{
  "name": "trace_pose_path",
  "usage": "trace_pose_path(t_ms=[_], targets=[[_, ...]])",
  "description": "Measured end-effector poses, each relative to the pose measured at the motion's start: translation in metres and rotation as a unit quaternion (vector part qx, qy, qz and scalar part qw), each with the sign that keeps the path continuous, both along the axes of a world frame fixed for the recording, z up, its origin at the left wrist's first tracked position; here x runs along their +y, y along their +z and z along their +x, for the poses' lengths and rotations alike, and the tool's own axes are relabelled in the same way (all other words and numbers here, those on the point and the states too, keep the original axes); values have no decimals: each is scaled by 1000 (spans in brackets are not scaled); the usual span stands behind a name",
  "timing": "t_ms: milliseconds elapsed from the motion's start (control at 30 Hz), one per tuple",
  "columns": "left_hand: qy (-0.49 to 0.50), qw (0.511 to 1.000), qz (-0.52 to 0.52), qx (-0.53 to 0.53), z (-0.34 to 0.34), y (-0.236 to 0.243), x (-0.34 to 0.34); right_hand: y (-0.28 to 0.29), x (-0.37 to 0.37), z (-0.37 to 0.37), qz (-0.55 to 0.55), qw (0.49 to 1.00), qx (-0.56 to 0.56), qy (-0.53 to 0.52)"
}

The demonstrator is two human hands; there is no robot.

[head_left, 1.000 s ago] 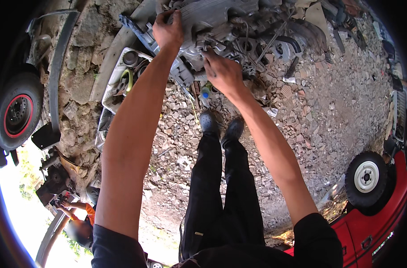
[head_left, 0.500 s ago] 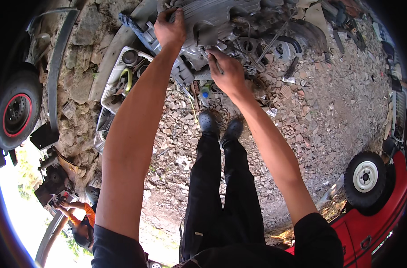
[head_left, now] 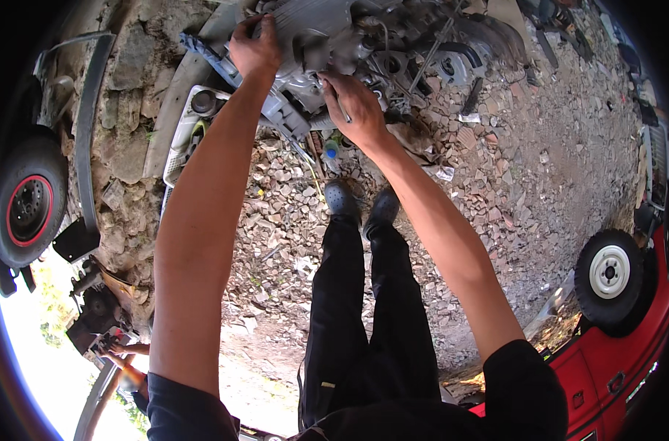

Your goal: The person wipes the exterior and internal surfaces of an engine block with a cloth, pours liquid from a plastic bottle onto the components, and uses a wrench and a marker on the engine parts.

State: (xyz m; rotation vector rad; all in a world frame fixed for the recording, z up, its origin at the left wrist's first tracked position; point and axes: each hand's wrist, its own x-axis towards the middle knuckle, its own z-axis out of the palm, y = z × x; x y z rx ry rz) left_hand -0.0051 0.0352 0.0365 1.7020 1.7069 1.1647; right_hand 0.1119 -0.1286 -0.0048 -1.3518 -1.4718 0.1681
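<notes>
A large grey metal engine part [head_left: 294, 22] with ribs and bolt bosses lies across the top of the view. At its left side, my left hand [head_left: 255, 50] is closed, with its thumb and fingers curled; what they grip is hidden. To the right and lower, my right hand [head_left: 358, 110] is closed around a thin metal hand tool [head_left: 346, 115]. The tool's tail end sticks out below the fingers, and its other end points at the engine part. The exact kind of tool cannot be made out.
Hoses, rods and loose car parts [head_left: 452, 55] lie at the top right. A white plastic crate [head_left: 178, 140] stands left, and a blue-capped bottle [head_left: 331, 151] sits near my shoes. A red vehicle [head_left: 591, 375] is at lower right, a loose wheel [head_left: 31, 202] at far left. Another person [head_left: 132, 375] works at lower left.
Both hands and the engine part have shifted slightly left in the view. My right hand stays on the tool, which has tilted a little. The other person's body is less visible.
</notes>
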Motion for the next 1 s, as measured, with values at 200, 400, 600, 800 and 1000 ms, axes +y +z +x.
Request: trace_pose_path(t_ms=[200, 400, 600, 800, 1000], targets=[[-5, 1000, -6, 8, -7, -2, -1, 46, -1, -1, -109, 991, 64, 32], [-27, 999, 15, 33, -12, -6, 5, 20, -2, 1, -95, 993, -74, 5], [-32, 999, 16, 38, -4, -4, 5, 10, 11, 12, -39, 999, 23, 29], [-32, 999, 1, -20, -7, -9, 4, 24, 2, 10, -179, 981, 76, 29], [3, 999, 29, 28, -6, -9, 6, -10, 15, -6, -74, 957, 281, 14]])
